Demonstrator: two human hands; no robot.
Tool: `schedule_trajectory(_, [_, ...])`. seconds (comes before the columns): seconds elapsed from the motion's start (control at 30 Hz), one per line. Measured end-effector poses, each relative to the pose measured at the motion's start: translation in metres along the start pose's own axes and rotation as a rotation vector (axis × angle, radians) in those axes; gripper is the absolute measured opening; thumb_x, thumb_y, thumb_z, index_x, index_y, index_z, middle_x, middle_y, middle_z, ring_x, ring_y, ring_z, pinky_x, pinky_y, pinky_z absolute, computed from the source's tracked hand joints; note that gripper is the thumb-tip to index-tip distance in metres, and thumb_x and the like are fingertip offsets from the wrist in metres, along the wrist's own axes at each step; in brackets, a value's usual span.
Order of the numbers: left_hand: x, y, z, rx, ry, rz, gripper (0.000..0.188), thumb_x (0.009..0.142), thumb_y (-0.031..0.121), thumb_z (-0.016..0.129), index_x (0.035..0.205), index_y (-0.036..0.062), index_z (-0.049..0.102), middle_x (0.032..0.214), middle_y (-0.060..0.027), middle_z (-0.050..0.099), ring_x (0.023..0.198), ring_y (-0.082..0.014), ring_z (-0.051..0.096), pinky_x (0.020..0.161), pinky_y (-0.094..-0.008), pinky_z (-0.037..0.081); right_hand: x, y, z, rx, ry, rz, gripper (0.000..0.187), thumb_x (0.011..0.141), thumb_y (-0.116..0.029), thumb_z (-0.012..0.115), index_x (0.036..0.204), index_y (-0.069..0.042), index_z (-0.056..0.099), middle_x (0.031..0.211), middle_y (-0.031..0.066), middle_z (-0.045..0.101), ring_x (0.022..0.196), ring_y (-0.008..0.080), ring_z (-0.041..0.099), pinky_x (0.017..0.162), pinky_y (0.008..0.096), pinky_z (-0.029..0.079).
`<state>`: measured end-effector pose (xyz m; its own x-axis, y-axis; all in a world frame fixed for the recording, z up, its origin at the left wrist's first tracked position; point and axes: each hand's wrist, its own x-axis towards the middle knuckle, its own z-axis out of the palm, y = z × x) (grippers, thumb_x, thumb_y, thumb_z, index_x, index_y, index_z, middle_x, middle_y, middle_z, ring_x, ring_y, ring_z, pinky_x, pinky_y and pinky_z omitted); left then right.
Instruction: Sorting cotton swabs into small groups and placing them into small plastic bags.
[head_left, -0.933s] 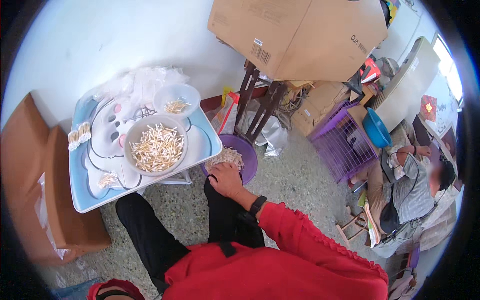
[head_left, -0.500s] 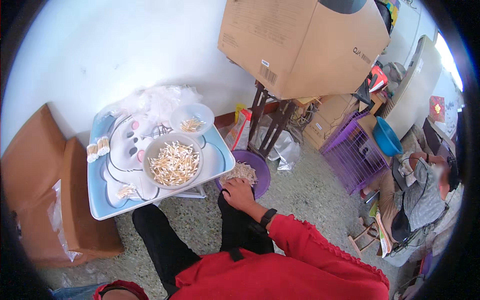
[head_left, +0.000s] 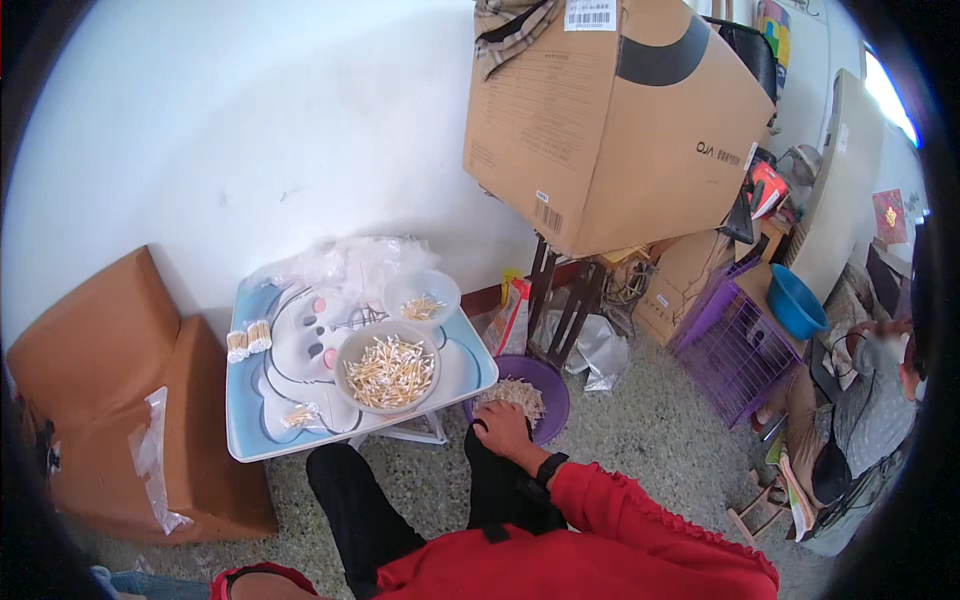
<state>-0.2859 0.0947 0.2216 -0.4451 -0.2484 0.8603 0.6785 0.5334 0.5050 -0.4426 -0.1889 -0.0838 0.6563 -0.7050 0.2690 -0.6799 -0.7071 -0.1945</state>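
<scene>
My right hand (head_left: 503, 430) lies flat on my black-trousered right knee, its fingers loosely spread and holding nothing. Just beyond it a purple basin (head_left: 556, 400) on the floor contains a heap of pale sticks or scraps. Ahead stands a small table (head_left: 240, 400) with a cartoon print. On its top are a bowl (head_left: 345, 385) heaped with cotton swabs (head_left: 395, 370) and, behind it, a smaller clear bowl (head_left: 395, 290) with a few swabs. Bundled swabs (head_left: 250, 340) lie at the left, a small packet of swabs (head_left: 302, 416) near the front. My left hand is out of view.
A brown armchair (head_left: 95, 330) stands at the left. Crumpled clear plastic bags (head_left: 340, 265) lie along the table's back. A big cardboard box (head_left: 600, 130) sits on a stand; at the right are a purple wire cage (head_left: 730, 370), a blue basin (head_left: 797, 300) and a seated person (head_left: 870, 400).
My view has tilted up and turned slightly left, so the scene sits lower and farther right. My right hand stays on the knee.
</scene>
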Motion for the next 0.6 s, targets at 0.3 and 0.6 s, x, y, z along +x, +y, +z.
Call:
schedule_trajectory(0.3, [0.031, -0.041, 0.046, -0.341, 0.106, 0.292, 0.089, 0.077, 0.065, 0.048, 0.131, -0.0058, 0.038, 0.129, -0.0418, 0.029, 0.127, -0.0571, 0.01, 0.096, -0.0662, 0.007, -0.012, 0.008, -0.008, 0.031, 0.067, 0.272, 0.052, 0.075, -0.042, 0.061, 0.114, -0.009, 0.054, 0.113, 0.0154, 0.05, 0.105, 0.034, 0.047, 0.082, 0.0487, 0.043])
schedule_trajectory(0.6, [0.071, 0.006, 0.035, -0.27, 0.124, -0.187, 0.089, 0.077, 0.066, 0.047, 0.13, -0.0051, 0.039, 0.128, -0.0401, 0.032, 0.13, -0.0492, 0.013, 0.098, -0.0658, 0.006, -0.012, -0.007, -0.009, 0.056, 0.004, 0.257, 0.048, 0.075, -0.038, 0.062, 0.111, -0.007, 0.055, 0.116, 0.0164, 0.05, 0.108, 0.0347, 0.047, 0.089, 0.0462, 0.04])
